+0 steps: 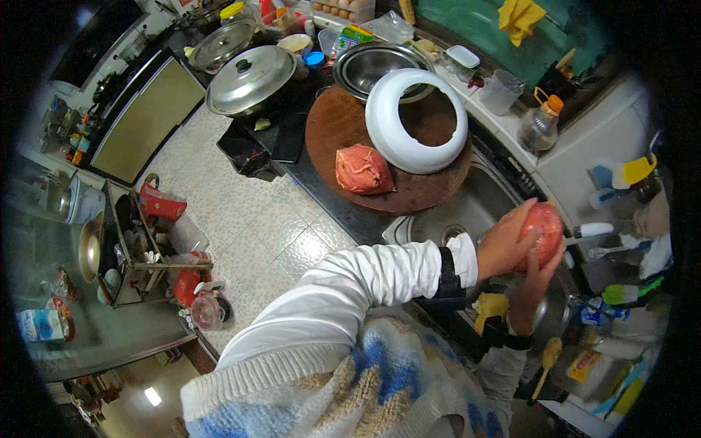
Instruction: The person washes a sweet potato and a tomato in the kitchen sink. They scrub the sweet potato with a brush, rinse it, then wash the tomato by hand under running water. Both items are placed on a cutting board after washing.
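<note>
My left hand (506, 243) and my right hand (539, 284) hold a rounded, red-skinned root vegetable (543, 235) between them over the sink area at the right. A second one, like a large sweet potato (361, 171), lies on a round wooden cutting board (339, 123). Beside it is a white plastic ring-shaped cover (378, 131) with a wide opening. Behind, a stainless steel bowl (356, 71) sits by the board's far edge; the ring overlaps its rim in view.
The board partly overhangs the steel sink (482, 189). A yellow cloth (490, 309) and a wooden-handled brush (547, 361) lie near my right arm. A lidded pan (249, 82) and a black bag (246, 153) are at the counter's left. A plastic bottle (539, 126) stands on the ledge.
</note>
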A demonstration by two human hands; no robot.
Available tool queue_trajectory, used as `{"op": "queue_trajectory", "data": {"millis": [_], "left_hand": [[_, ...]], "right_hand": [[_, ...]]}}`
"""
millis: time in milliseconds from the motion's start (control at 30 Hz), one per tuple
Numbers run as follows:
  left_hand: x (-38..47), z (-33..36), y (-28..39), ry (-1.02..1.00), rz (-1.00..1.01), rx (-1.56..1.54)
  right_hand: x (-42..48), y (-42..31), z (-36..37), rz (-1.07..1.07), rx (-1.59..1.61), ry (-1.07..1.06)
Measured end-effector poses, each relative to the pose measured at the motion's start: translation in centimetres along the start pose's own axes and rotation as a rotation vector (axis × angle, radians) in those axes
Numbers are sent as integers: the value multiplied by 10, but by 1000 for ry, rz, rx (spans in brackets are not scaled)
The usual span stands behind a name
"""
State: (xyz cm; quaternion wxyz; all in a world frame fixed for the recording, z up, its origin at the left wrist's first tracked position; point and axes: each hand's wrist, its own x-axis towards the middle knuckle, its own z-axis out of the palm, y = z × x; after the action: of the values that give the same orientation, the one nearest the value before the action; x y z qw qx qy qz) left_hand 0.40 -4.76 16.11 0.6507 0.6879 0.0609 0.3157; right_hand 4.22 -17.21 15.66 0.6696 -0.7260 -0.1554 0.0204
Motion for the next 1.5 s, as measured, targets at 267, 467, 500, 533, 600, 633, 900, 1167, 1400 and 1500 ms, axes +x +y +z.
{"op": "queue_trajectory", "data": {"millis": [267, 467, 500, 533, 600, 633, 900, 1167, 1400, 1500], "left_hand": [[-9, -46, -47, -427, -564, 161], [5, -32, -34, -236, -252, 163], [12, -30, -29, -217, -167, 180], [23, -36, -27, -239, -41, 145], [41, -51, -23, -229, 160, 246], [46, -63, -23, -290, 175, 317], [28, -84, -45, -392, 220, 637], [-2, -84, -72, -1063, 171, 1208], [76, -127, -60, -199, 279, 1612], [85, -153, -60, -173, 235, 1756]], "right_hand": [[-41, 51, 30, 595, 138, -175], [-16, 19, 24, 371, 263, -88], [-12, 11, 18, 344, 307, -71], [-10, 6, 17, 338, 285, -59], [-11, 1, 14, 244, 333, -100], [-14, 2, 13, 308, 335, -67], [-49, 41, 12, 530, 355, 25], [-55, 46, -4, 515, 361, 103], [-61, 52, -9, 493, 372, 120], [-62, 52, -5, 495, 371, 110]]}}
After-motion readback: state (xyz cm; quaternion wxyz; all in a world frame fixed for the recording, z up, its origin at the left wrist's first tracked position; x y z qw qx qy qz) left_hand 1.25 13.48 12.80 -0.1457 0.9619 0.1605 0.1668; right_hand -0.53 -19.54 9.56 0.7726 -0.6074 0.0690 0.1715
